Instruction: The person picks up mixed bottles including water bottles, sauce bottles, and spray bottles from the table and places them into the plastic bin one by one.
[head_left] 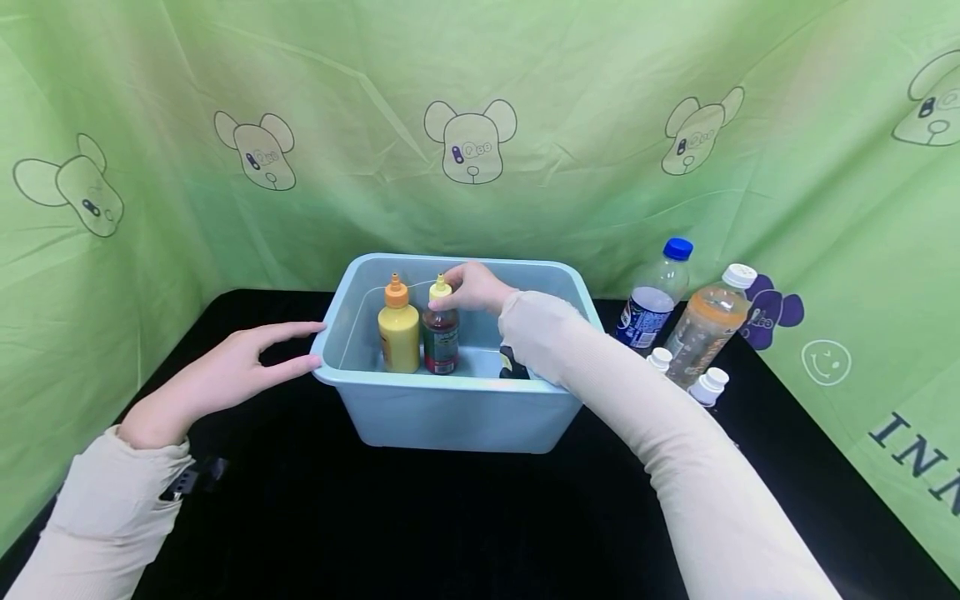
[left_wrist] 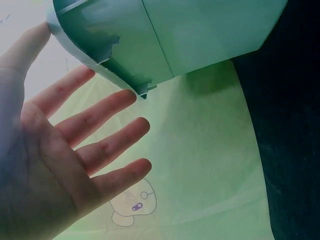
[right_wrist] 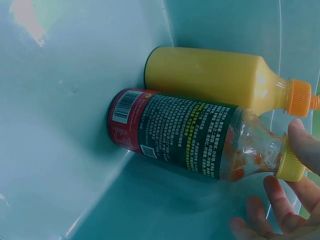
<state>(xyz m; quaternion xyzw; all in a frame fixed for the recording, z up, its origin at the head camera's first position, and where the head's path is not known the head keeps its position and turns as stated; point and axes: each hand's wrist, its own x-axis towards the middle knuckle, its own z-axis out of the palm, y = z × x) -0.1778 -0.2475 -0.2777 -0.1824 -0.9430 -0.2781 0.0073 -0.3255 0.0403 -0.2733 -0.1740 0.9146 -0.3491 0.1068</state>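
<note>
A light blue plastic tub (head_left: 459,419) stands on the black tabletop. Inside, toward its left end, two squeeze bottles stand upright side by side. One is a yellow bottle (head_left: 400,340) with an orange nozzle cap. The other is a sauce bottle (right_wrist: 185,135) with a dark green and red label and a yellow cap. My right hand (head_left: 480,289) pinches the sauce bottle's yellow cap between thumb and fingers. At the tub's left rim, my left hand (head_left: 225,367) touches the edge with its thumb and index finger, the other fingers spread straight (left_wrist: 117,137).
Right of the tub stand a clear bottle with a blue cap (head_left: 647,312) and a bottle with an orange band (head_left: 708,325). Two white caps (head_left: 708,386) show beside them, partly behind my right sleeve. A dark object (head_left: 512,367) lies in the tub, mostly hidden. Green curtain surrounds the table.
</note>
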